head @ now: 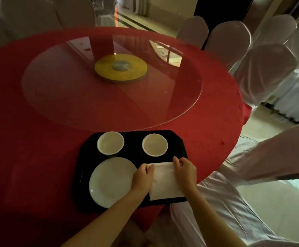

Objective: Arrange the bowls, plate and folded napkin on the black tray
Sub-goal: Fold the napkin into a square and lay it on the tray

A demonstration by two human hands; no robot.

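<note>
A black tray (89, 152) lies at the near edge of the red table. Two small white bowls stand on its far half, one at the left (110, 143) and one at the right (155, 144). A large white plate (109, 181) fills the near left of the tray. A folded white napkin (164, 182) lies flat on the near right, beside the plate. My left hand (142, 177) presses on the napkin's left edge, and my right hand (185, 171) rests on its right edge, fingers curled over the far corner.
A round glass turntable (73, 97) with a gold hub (121, 69) covers the middle of the red tablecloth (29, 157). White-covered chairs (262, 72) ring the table at the right, and one (216, 211) stands close by my right arm.
</note>
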